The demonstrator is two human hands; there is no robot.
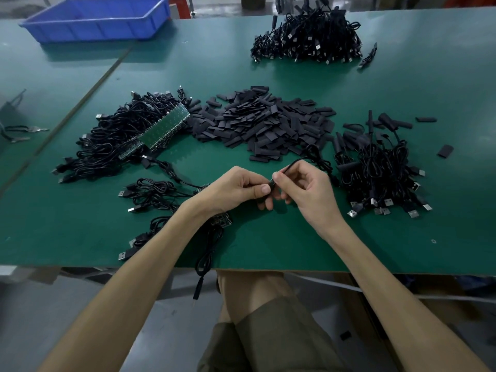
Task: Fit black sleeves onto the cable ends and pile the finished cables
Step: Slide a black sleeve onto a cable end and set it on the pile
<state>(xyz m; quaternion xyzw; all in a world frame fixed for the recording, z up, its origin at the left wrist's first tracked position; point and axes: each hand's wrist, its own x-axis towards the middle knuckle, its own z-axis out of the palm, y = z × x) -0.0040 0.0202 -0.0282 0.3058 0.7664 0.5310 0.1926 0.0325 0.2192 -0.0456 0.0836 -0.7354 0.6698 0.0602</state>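
Standing next to the bench here: both hands are up just above the green table [268, 245], about mid-frame, nearly touching each other. The left hand [236, 189] has its thumb and curled fingers pinching a little black sleeve [271, 183], and the right hand [303, 189] is pinching the thin black cable [296, 162] right where it meets that sleeve. It's too small to tell how far the sleeve sits over the cable end. From the right fingers the cable arcs up and to the right, towards the cable pile [381, 170] at the right of the frame, a tangle with USB plugs poking out along its lower edge and sleeved ends sticking up at the top. Dead centre, above the hands, there's a big heap of loose sleeves [263, 122] — flat black pieces, a few strays off to the right. Left of that heap is a bundle of cables [107, 146] with strips of green circuit boards [166, 124] lying across it. A few more loose cables [150, 191] lie by the left forearm, and one hanging cable [204, 259] droops over the near table edge. Upper right has another cable heap [308, 36], and upper left a blue plastic bin [99, 20].
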